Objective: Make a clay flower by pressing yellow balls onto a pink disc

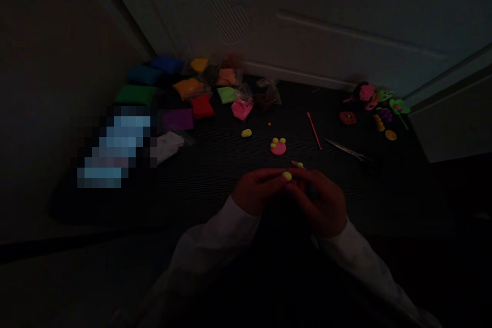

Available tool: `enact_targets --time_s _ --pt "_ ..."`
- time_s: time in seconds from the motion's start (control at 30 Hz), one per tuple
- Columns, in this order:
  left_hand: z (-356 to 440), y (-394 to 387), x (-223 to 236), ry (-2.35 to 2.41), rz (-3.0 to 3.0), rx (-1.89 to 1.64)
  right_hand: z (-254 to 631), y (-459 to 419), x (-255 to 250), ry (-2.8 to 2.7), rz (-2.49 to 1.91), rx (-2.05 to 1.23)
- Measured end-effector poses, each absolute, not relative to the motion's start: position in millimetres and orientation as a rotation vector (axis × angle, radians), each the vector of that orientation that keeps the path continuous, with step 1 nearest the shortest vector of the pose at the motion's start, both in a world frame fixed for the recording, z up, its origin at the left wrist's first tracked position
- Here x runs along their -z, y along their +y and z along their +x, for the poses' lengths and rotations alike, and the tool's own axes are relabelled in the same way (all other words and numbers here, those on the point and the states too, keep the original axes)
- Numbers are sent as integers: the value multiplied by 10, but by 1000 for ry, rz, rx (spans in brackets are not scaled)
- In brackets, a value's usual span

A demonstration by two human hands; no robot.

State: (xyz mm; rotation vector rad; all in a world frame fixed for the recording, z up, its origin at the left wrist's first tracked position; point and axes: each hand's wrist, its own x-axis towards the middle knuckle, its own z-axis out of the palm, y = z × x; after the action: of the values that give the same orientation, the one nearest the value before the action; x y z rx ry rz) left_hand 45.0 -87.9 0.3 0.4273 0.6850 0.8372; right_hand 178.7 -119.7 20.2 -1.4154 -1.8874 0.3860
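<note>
My left hand (pixel 255 190) and my right hand (pixel 325 202) meet near the table's front edge, fingertips together. Pinched between them is a small yellow clay ball (pixel 287 177). Just beyond my fingers lies a pink disc of clay (pixel 278 148) with three yellow balls along its rim. A small pink and yellow clay piece (pixel 299 165) shows right behind my right fingers, partly hidden by them. To the left rests a larger yellow clay lump (pixel 246 133). An orange speck of clay (pixel 269 124) sits behind the disc.
A pink modelling stick (pixel 314 131) and scissors (pixel 348 150) lie to the right. Several finished clay figures (pixel 380 105) fill the back right corner. Bags of coloured clay (pixel 188 88) crowd the back left, beside a blurred lit screen (pixel 115 146). A white panel (pixel 307 36) rises behind the dark table.
</note>
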Motion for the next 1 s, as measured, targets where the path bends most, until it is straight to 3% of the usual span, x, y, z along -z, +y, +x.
enact_targets --time_s 0.33,1.0 --pt "447 -854 87 694 489 -791 1860 -1170 -217 -1949 -1355 -476" --pt "435 -815 50 677 356 -857 1973 -1020 -337 -2004 -1446 -340"
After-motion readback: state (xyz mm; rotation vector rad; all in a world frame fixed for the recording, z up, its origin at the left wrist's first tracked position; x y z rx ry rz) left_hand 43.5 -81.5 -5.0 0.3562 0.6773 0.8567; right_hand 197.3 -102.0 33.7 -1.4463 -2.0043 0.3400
